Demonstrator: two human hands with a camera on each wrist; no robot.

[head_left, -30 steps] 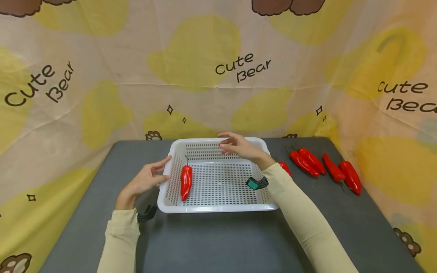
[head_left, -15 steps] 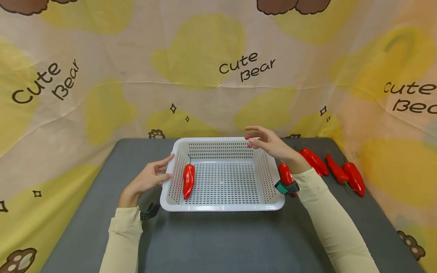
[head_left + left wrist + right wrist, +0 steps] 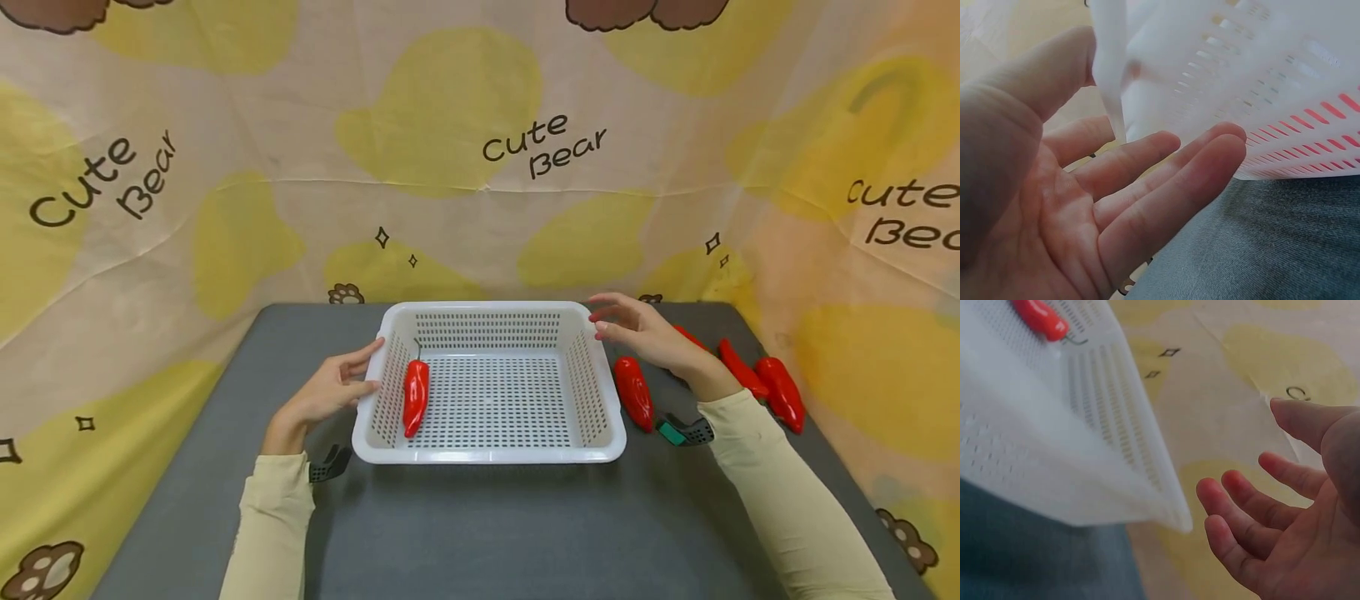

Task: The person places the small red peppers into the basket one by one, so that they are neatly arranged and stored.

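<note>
A white perforated plastic basket point(image 3: 487, 456) stands on the dark table, with one red pepper point(image 3: 416, 398) lying along its left side. My left hand point(image 3: 330, 387) rests against the basket's left rim, its thumb and fingers spread. Up close in the left wrist view, the fingers point(image 3: 1166, 194) extend loosely beside the outer wall. Just past the basket's back right corner my right hand point(image 3: 648, 333) hovers with relaxed fingers, holding nothing. Below it, another red pepper point(image 3: 633, 394) lies beside the basket's right wall. The right wrist view shows a gap between the right hand point(image 3: 1291, 512) and the rim.
More red peppers point(image 3: 780, 393) lie at the right of the table, some partly hidden behind my right hand and wrist. A patterned cloth point(image 3: 435, 108) hangs behind and along the sides of the grey table point(image 3: 480, 533).
My right hand has moved right, from above the basket's inside to beyond its right rim, uncovering the pepper beside it. The left hand stays at the left rim.
</note>
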